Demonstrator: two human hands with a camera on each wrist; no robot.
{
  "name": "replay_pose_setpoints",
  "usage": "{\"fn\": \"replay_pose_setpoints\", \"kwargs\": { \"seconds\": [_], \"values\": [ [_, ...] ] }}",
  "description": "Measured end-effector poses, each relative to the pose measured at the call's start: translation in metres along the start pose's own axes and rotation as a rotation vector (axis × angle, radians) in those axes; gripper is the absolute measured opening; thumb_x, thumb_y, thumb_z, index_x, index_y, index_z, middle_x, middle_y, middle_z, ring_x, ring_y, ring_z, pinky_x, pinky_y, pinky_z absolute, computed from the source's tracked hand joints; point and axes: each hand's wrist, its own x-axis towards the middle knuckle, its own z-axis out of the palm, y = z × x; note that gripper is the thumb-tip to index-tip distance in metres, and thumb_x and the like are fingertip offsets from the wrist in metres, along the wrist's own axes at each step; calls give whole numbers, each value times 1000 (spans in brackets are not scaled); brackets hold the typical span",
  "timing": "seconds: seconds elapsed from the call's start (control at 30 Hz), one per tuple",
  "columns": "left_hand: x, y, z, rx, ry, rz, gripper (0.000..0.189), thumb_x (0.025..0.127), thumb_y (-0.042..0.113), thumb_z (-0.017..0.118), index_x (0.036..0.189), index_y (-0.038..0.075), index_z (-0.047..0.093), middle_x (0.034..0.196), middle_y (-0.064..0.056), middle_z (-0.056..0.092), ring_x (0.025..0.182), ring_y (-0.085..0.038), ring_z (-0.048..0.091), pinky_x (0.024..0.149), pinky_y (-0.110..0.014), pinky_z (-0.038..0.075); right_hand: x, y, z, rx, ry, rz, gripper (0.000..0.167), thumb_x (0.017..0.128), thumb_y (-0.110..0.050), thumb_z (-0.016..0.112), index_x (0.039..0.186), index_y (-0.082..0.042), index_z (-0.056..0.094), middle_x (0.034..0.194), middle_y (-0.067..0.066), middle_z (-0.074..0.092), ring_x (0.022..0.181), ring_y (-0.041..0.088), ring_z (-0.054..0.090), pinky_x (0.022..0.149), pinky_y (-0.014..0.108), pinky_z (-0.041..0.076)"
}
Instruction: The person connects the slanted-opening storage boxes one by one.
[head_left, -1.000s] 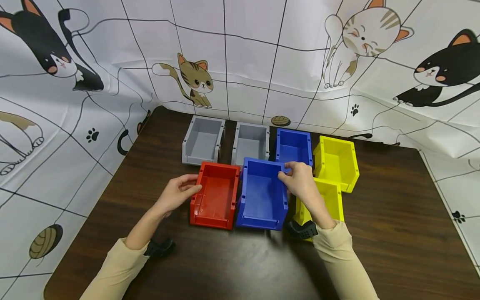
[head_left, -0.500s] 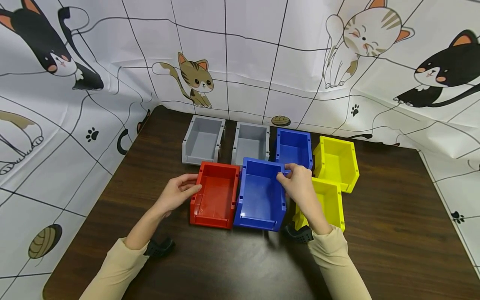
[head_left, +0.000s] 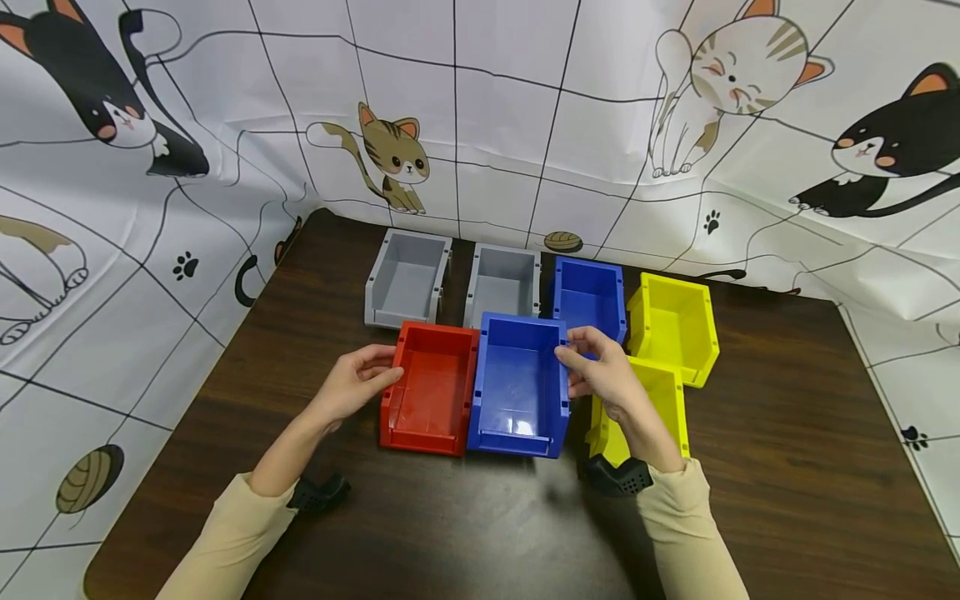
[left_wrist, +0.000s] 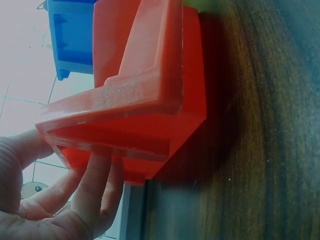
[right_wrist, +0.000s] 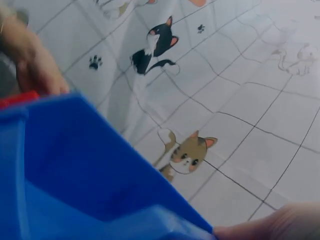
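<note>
At frame centre: red bin (head_left: 431, 387), pinched by left hand (head_left: 354, 388); blue bin (head_left: 517, 383), gripped by right hand (head_left: 603, 371), best held level and flush

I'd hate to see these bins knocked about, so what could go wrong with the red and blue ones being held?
The left hand grips the red bin and the right hand the front blue bin, each only at its outer side, so either might tilt or slip. Also, the right forearm crosses in front of the front yellow bin in the head view and could bump it.
</note>
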Motion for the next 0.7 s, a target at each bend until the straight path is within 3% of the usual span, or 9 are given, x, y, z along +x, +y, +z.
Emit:
{"fn": "replay_pose_setpoints", "kwargs": {
  "seconds": [0.17, 0.47, 0.6, 0.7],
  "values": [
    [0, 1, -1, 6, -1, 10, 41, 90, 5, 61, 126, -11, 48, 120, -30, 54, 104, -39, 58, 80, -29, 53, 3, 5, 1, 103, 15, 34, 22, 93, -5, 56, 110, 2, 44, 83, 4, 46, 48, 9, 48, 44, 22, 49],
    [0, 1, -2, 1, 0, -1, 43, 90, 8, 62, 126, -10, 48, 120, -29, 54, 104, -38, 58, 80, -28, 53, 6, 8, 3, 112, 35, 58, 20, 93, -8, 56, 108, 0, 46, 85, 4, 46, 48, 10, 48, 46, 22, 49],
    [0, 0, -3, -6, -4, -9, 43, 90, 9, 62, 126, -10, 48, 121, -29, 54, 105, -38, 57, 80, -29, 53, 6, 11, 1, 58, 31, 14, 25, 92, -10, 58, 111, 3, 47, 87, 7, 48, 52, 11, 53, 49, 23, 52],
    [-1, 0, -3, -4, -7, -15, 43, 91, 9, 61, 127, -9, 47, 122, -29, 54, 106, -38, 57, 80, -29, 53, 5, 11, -1, -61, 42, -69, 32, 92, -12, 60, 117, 4, 49, 94, 12, 50, 60, 18, 58, 55, 29, 55]
  ]
}}
